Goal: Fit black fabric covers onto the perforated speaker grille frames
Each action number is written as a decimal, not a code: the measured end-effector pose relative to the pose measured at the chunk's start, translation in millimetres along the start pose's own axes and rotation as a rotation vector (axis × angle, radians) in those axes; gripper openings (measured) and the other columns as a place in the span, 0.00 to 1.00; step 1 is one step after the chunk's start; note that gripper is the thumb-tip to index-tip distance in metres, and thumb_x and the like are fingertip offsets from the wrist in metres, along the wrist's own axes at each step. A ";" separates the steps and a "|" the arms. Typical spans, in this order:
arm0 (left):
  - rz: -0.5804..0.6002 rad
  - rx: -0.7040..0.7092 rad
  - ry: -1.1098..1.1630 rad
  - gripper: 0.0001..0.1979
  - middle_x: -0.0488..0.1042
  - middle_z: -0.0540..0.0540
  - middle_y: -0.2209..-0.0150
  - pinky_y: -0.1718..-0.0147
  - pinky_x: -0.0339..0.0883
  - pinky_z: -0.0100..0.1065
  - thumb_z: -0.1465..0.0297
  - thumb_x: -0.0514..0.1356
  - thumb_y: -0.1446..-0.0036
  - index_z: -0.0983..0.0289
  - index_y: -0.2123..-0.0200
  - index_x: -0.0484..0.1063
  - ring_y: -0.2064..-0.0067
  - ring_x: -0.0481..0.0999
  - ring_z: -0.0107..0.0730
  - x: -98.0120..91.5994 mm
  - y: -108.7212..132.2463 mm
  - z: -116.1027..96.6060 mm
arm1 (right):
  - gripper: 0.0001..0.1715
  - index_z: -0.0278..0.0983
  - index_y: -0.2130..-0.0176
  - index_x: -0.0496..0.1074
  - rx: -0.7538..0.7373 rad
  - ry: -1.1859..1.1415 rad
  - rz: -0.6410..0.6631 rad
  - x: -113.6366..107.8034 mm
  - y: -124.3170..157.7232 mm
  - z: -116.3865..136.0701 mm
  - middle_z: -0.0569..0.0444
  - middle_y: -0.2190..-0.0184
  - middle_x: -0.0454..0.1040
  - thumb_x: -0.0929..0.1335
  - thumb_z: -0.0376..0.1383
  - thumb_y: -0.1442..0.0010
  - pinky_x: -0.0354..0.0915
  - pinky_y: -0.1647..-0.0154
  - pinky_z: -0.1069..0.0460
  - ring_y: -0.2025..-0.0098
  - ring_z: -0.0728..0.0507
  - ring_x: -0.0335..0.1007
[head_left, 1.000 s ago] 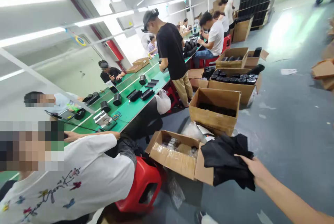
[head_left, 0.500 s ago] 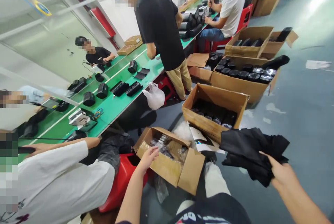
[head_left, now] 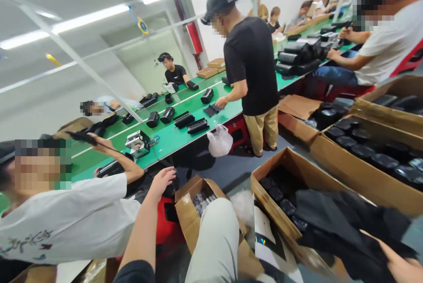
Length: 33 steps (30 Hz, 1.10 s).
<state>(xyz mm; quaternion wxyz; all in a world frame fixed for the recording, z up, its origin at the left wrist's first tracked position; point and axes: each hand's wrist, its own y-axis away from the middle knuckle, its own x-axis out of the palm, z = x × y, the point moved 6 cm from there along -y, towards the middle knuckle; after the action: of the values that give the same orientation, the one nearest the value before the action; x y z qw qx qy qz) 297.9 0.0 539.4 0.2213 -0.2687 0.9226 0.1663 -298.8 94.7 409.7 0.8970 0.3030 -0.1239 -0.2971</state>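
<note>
My right hand point(head_left: 395, 259), at the lower right, grips a loose bundle of black cloth point(head_left: 346, 219) that hangs in folds over the side of a cardboard box. Thumb and cloth are partly blurred. My left hand point(head_left: 163, 181) is raised in mid-air with its fingers stretched out and nothing in them. Just below and right of it stands an open carton point(head_left: 188, 217) with small clear-wrapped pieces inside, partly hidden by my knee. Under the cloth, the large cardboard box point(head_left: 264, 192) contains black rounded items.
A long green bench point(head_left: 158, 142) carries black cases and a small boxy device point(head_left: 137, 142). A co-worker in black point(head_left: 253, 63) stands at it; another in white point(head_left: 66, 221) sits close on my left. More cartons point(head_left: 373, 164) line the right. A white plastic bag point(head_left: 220, 140) hangs at the bench edge.
My view has swung right and my knee has come up before the small carton. The left hand has risen; the right still holds the cloth, now beside the large box.
</note>
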 end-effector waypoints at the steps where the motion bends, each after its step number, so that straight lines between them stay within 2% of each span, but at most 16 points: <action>1: -0.026 0.001 0.013 0.16 0.70 0.56 0.60 0.65 0.67 0.37 0.63 0.53 0.45 0.67 0.57 0.66 0.63 0.72 0.31 -6.4 -5.4 3.2 | 0.17 0.45 0.79 0.69 0.014 -0.015 0.011 23.7 -6.5 13.9 0.54 0.82 0.73 0.70 0.32 0.76 0.72 0.78 0.47 0.74 0.36 0.72; 4: -0.070 -0.008 0.039 0.16 0.71 0.56 0.62 0.66 0.68 0.38 0.63 0.55 0.46 0.67 0.58 0.67 0.64 0.72 0.32 -9.9 -18.7 18.6 | 0.18 0.43 0.82 0.69 0.044 -0.062 0.046 94.1 -14.0 44.2 0.55 0.85 0.72 0.69 0.28 0.80 0.71 0.78 0.48 0.75 0.36 0.72; 7: -0.030 -0.018 -0.028 0.15 0.73 0.58 0.64 0.65 0.67 0.36 0.64 0.58 0.51 0.67 0.62 0.69 0.62 0.73 0.36 12.9 -40.3 29.9 | 0.16 0.40 0.81 0.69 0.045 -0.073 0.129 157.3 -12.6 56.9 0.55 0.87 0.71 0.70 0.31 0.79 0.71 0.76 0.46 0.75 0.35 0.73; 9: 0.015 -0.018 -0.085 0.13 0.73 0.60 0.62 0.61 0.65 0.36 0.66 0.58 0.52 0.67 0.62 0.69 0.58 0.72 0.39 36.6 -69.3 30.1 | 0.16 0.38 0.80 0.69 0.050 -0.085 0.223 199.9 -13.1 59.3 0.55 0.86 0.72 0.72 0.33 0.78 0.72 0.73 0.46 0.74 0.35 0.73; 12: 0.036 0.008 -0.104 0.14 0.70 0.63 0.55 0.54 0.60 0.35 0.70 0.57 0.51 0.69 0.59 0.67 0.51 0.67 0.39 67.4 -142.0 18.8 | 0.17 0.37 0.78 0.70 0.025 -0.115 0.349 277.0 -21.6 65.1 0.54 0.81 0.75 0.73 0.34 0.74 0.72 0.71 0.47 0.70 0.36 0.73; 14: 0.008 0.021 -0.126 0.17 0.65 0.65 0.49 0.49 0.54 0.35 0.71 0.56 0.50 0.70 0.56 0.65 0.46 0.62 0.40 77.9 -204.3 10.1 | 0.18 0.37 0.76 0.71 0.003 -0.106 0.412 344.4 -31.9 69.7 0.55 0.79 0.76 0.74 0.35 0.74 0.71 0.70 0.47 0.68 0.36 0.73; 16: -0.071 -0.021 -0.165 0.21 0.57 0.68 0.44 0.45 0.47 0.39 0.72 0.55 0.50 0.72 0.52 0.61 0.42 0.54 0.43 78.3 -267.0 11.8 | 0.20 0.37 0.74 0.71 -0.015 -0.071 0.492 425.8 -43.2 72.3 0.55 0.77 0.76 0.75 0.36 0.73 0.71 0.69 0.47 0.68 0.37 0.73; 18: -0.185 -0.133 -0.212 0.26 0.47 0.72 0.40 0.44 0.39 0.49 0.72 0.54 0.51 0.73 0.47 0.55 0.39 0.44 0.50 74.3 -319.3 30.3 | 0.22 0.37 0.71 0.72 -0.032 -0.019 0.593 513.2 -53.0 71.7 0.55 0.75 0.77 0.75 0.37 0.71 0.71 0.68 0.47 0.67 0.38 0.73; 19: -0.238 -0.200 -0.233 0.29 0.41 0.73 0.39 0.46 0.34 0.56 0.71 0.54 0.50 0.74 0.45 0.52 0.38 0.38 0.55 73.4 -338.9 44.9 | 0.22 0.37 0.69 0.72 -0.037 0.010 0.647 555.3 -56.6 70.4 0.56 0.74 0.77 0.75 0.37 0.70 0.70 0.67 0.47 0.67 0.38 0.73; 20: -0.277 -0.273 -0.276 0.30 0.38 0.74 0.39 0.47 0.31 0.59 0.70 0.53 0.50 0.74 0.44 0.49 0.38 0.35 0.55 74.1 -353.5 61.6 | 0.23 0.37 0.68 0.72 -0.038 0.042 0.697 594.3 -58.9 68.6 0.56 0.72 0.77 0.75 0.37 0.69 0.70 0.65 0.48 0.66 0.39 0.73; 23: -0.215 -0.395 -0.601 0.33 0.36 0.71 0.38 0.46 0.34 0.58 0.63 0.48 0.47 0.75 0.41 0.43 0.38 0.33 0.51 86.8 -373.0 105.3 | 0.25 0.37 0.65 0.71 -0.028 0.135 0.786 685.1 -59.7 64.0 0.55 0.69 0.77 0.74 0.38 0.67 0.68 0.61 0.48 0.63 0.40 0.72; 26: -0.120 -0.411 -0.754 0.35 0.34 0.70 0.38 0.46 0.34 0.56 0.62 0.45 0.46 0.76 0.40 0.39 0.38 0.31 0.50 96.1 -371.5 127.4 | 0.27 0.37 0.62 0.71 -0.018 0.179 0.847 745.0 -53.2 62.9 0.54 0.68 0.77 0.74 0.38 0.67 0.67 0.59 0.48 0.60 0.40 0.71; 29: -0.029 -0.435 -0.771 0.36 0.32 0.69 0.38 0.45 0.35 0.55 0.62 0.47 0.46 0.75 0.40 0.36 0.38 0.30 0.49 97.9 -370.7 133.1 | 0.29 0.37 0.61 0.71 0.055 0.168 0.900 785.5 -46.7 57.1 0.54 0.68 0.76 0.74 0.37 0.67 0.66 0.59 0.47 0.62 0.41 0.71; 33: 0.035 -0.479 -0.732 0.37 0.32 0.69 0.38 0.45 0.34 0.54 0.61 0.47 0.47 0.75 0.40 0.38 0.38 0.30 0.48 96.1 -371.3 129.4 | 0.29 0.36 0.60 0.70 0.160 0.165 0.927 815.0 -39.1 45.3 0.56 0.71 0.76 0.74 0.34 0.66 0.67 0.62 0.48 0.67 0.43 0.72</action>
<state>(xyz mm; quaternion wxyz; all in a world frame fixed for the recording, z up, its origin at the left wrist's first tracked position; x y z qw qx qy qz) 477.8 -282.6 312.2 0.4624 -0.2202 0.7231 0.4636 311.3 -447.2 455.5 0.9156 0.3064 -0.1970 0.1700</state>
